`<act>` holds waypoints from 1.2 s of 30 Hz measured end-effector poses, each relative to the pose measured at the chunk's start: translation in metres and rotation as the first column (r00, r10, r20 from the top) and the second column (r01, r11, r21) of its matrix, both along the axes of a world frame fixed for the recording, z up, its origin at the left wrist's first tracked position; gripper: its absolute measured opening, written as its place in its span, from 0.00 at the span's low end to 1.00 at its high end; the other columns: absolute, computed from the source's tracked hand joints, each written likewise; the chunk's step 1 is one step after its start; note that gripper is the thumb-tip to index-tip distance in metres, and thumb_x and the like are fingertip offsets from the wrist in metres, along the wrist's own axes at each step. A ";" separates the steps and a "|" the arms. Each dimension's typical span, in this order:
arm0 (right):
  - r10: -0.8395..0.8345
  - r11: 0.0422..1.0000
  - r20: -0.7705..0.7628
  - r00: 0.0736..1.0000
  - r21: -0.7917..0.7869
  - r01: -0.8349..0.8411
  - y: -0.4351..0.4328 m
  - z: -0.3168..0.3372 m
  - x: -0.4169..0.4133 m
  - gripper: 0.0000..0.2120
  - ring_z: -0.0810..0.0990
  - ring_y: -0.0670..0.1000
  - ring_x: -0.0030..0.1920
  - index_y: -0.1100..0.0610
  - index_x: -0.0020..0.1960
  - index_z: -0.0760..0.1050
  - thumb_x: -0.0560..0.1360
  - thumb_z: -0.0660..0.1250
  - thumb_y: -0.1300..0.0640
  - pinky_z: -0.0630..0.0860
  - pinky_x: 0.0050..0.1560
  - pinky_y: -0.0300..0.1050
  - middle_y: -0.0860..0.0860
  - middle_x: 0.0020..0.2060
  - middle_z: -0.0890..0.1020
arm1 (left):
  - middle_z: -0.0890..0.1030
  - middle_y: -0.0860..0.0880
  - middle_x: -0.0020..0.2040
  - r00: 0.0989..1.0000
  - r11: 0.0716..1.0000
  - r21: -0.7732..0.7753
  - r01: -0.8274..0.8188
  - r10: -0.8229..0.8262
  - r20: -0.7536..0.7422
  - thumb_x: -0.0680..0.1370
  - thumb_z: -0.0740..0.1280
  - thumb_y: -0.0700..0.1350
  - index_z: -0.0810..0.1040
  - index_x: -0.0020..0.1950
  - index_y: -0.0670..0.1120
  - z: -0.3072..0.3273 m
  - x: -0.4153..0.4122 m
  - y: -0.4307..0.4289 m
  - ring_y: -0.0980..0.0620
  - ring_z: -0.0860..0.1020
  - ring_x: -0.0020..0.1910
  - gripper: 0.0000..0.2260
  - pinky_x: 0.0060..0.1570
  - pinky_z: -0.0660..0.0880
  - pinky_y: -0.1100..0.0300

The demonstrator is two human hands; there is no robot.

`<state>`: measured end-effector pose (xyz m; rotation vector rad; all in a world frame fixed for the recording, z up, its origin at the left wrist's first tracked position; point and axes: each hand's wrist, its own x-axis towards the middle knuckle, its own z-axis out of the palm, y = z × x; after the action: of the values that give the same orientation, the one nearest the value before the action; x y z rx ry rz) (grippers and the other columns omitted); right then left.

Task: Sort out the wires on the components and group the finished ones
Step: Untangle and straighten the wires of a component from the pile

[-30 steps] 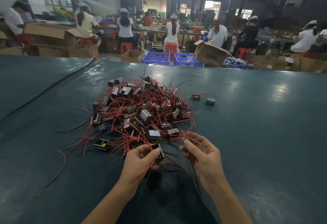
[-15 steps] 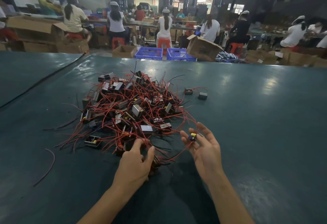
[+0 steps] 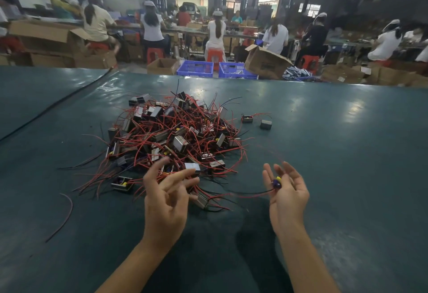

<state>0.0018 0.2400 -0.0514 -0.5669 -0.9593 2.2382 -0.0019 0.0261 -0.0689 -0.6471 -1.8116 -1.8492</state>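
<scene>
A big pile of small components (image 3: 176,139) with red and black wires sits in the middle of the green tabletop (image 3: 347,153). The wires are all mixed up and stick out every way. The left hand (image 3: 165,197) hovers over the near side of the pile. Its fingers are spread and loose, and it holds nothing. The right hand (image 3: 288,195) is a bit to the right of the pile, palm up. Its fingers are almost straight. A little purple and yellow component (image 3: 276,182) lies on them, and its thin wires hang off to the left, toward the pile. Just under the left fingers, one silver component (image 3: 201,200) lies on the tabletop with its wires beside it. Two more components (image 3: 247,119) lie on their own near the far right side of the pile, close together. A loose red wire (image 3: 67,211) lies alone toward the left edge. Past the far edge of the tabletop are blue crates (image 3: 195,68), cardboard boxes (image 3: 266,62) and people sitting with their backs turned.
</scene>
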 end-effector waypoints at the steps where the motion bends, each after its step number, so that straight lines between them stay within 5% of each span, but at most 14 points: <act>1: -0.024 0.999 0.004 1.000 -0.023 0.024 0.002 -0.001 0.000 0.12 0.85 0.55 0.50 0.60 0.51 0.75 0.83 0.53 0.67 0.82 0.43 0.40 0.56 0.47 0.78 | 0.81 0.43 0.58 0.997 0.997 -0.073 0.033 -0.038 -0.066 0.78 0.61 0.35 0.64 0.67 0.55 0.000 0.001 0.000 0.48 0.83 0.55 0.22 0.42 0.83 0.52; 6: -0.094 0.994 0.029 0.995 0.052 0.093 0.003 -0.012 -0.007 0.11 0.83 0.54 0.53 0.63 0.65 0.69 0.84 0.55 0.64 0.82 0.45 0.38 0.53 0.49 0.78 | 0.74 0.53 0.69 0.975 0.819 -0.568 0.088 -0.189 -0.120 0.74 0.69 0.37 0.72 0.70 0.48 -0.013 -0.001 0.005 0.57 0.70 0.70 0.24 0.69 0.67 0.61; 11: -0.120 0.855 0.219 0.968 0.519 -0.012 0.000 -0.027 -0.007 0.17 0.83 0.45 0.48 0.58 0.70 0.66 0.82 0.59 0.63 0.77 0.45 0.33 0.47 0.49 0.77 | 0.84 0.55 0.44 0.941 0.684 -0.729 -0.033 -0.224 -0.252 0.77 0.69 0.45 0.85 0.52 0.47 -0.017 -0.006 0.007 0.57 0.81 0.43 0.07 0.59 0.71 0.55; 13: -0.127 0.746 0.338 0.933 0.652 -0.135 0.003 -0.031 -0.003 0.18 0.80 0.49 0.53 0.55 0.70 0.66 0.82 0.58 0.64 0.76 0.50 0.39 0.52 0.54 0.77 | 0.85 0.55 0.41 0.937 0.666 -0.741 -0.089 -0.196 -0.289 0.79 0.66 0.48 0.85 0.52 0.46 -0.015 -0.006 0.007 0.57 0.81 0.40 0.10 0.54 0.72 0.59; 17: -0.262 0.373 0.505 0.822 0.839 -0.396 0.002 -0.030 0.004 0.23 0.72 0.57 0.64 0.57 0.75 0.62 0.80 0.59 0.63 0.68 0.61 0.43 0.58 0.65 0.72 | 0.86 0.57 0.42 0.950 0.693 -0.685 -0.222 -0.006 -0.314 0.75 0.69 0.48 0.86 0.50 0.48 -0.008 -0.004 0.004 0.59 0.80 0.39 0.08 0.44 0.75 0.66; 19: -0.438 0.184 0.632 0.639 0.759 -0.624 0.000 -0.024 0.008 0.30 0.62 0.62 0.73 0.56 0.78 0.54 0.80 0.61 0.53 0.60 0.73 0.53 0.63 0.73 0.63 | 0.84 0.57 0.37 0.950 0.699 -0.661 -0.272 0.087 -0.299 0.75 0.72 0.47 0.85 0.49 0.49 -0.004 -0.004 0.002 0.59 0.81 0.34 0.06 0.36 0.78 0.63; 21: -0.571 0.122 0.657 0.492 0.661 -0.741 -0.002 -0.018 0.012 0.36 0.48 0.65 0.77 0.55 0.79 0.48 0.79 0.61 0.45 0.48 0.76 0.59 0.68 0.76 0.51 | 0.82 0.57 0.33 0.954 0.695 -0.656 -0.293 0.161 -0.255 0.74 0.74 0.47 0.85 0.48 0.49 -0.002 -0.007 0.001 0.57 0.80 0.31 0.05 0.32 0.79 0.60; 23: -0.585 0.081 0.566 0.581 0.754 -0.652 -0.005 -0.013 0.014 0.35 0.49 0.65 0.77 0.55 0.79 0.54 0.77 0.64 0.45 0.49 0.75 0.60 0.66 0.76 0.52 | 0.78 0.58 0.30 0.961 0.683 -0.677 -0.273 0.220 -0.166 0.73 0.75 0.48 0.84 0.51 0.48 -0.001 -0.010 0.003 0.55 0.79 0.32 0.08 0.33 0.79 0.56; 26: -0.408 -0.048 0.343 0.847 0.918 -0.395 -0.009 -0.011 0.014 0.17 0.73 0.58 0.62 0.54 0.62 0.79 0.75 0.70 0.50 0.66 0.63 0.53 0.53 0.60 0.77 | 0.75 0.58 0.30 0.983 0.750 -0.653 -0.102 0.177 0.050 0.72 0.75 0.52 0.81 0.58 0.49 0.000 -0.017 0.005 0.57 0.77 0.34 0.17 0.41 0.79 0.54; 28: -0.338 -0.140 0.418 0.843 0.863 -0.485 -0.014 -0.014 0.015 0.11 0.74 0.53 0.56 0.50 0.57 0.81 0.76 0.68 0.49 0.65 0.56 0.47 0.47 0.52 0.79 | 0.75 0.57 0.31 0.973 0.786 -0.608 0.110 0.041 0.229 0.69 0.77 0.56 0.78 0.62 0.53 0.004 -0.021 0.003 0.60 0.74 0.32 0.23 0.40 0.76 0.62; 31: -0.352 -0.197 0.540 0.764 0.756 -0.625 -0.016 -0.021 0.012 0.12 0.72 0.50 0.57 0.44 0.58 0.79 0.79 0.62 0.44 0.64 0.56 0.44 0.44 0.54 0.77 | 0.72 0.58 0.35 0.912 0.757 -0.541 0.366 -0.177 0.370 0.69 0.76 0.58 0.73 0.63 0.62 0.008 -0.026 -0.003 0.62 0.70 0.32 0.24 0.36 0.70 0.68; 34: -0.371 -0.201 0.567 0.735 0.724 -0.660 -0.015 -0.023 0.009 0.12 0.72 0.50 0.58 0.43 0.59 0.77 0.80 0.59 0.43 0.64 0.57 0.45 0.45 0.54 0.77 | 0.72 0.59 0.35 0.909 0.792 -0.475 0.383 -0.230 0.349 0.78 0.63 0.57 0.73 0.62 0.61 0.009 -0.025 -0.005 0.61 0.69 0.31 0.13 0.34 0.67 0.68; 36: -0.367 -0.210 0.572 0.733 0.717 -0.665 -0.015 -0.024 0.009 0.11 0.73 0.50 0.57 0.44 0.59 0.75 0.81 0.58 0.44 0.63 0.57 0.45 0.45 0.54 0.77 | 0.71 0.56 0.33 0.927 0.838 -0.436 0.329 -0.200 0.317 0.79 0.58 0.54 0.77 0.60 0.55 0.008 -0.022 -0.003 0.60 0.67 0.29 0.14 0.31 0.65 0.68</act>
<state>0.0109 0.2253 -0.0756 -0.3224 -2.9134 0.4265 -0.0242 0.0232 -0.0611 -0.9081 -2.5137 -1.7108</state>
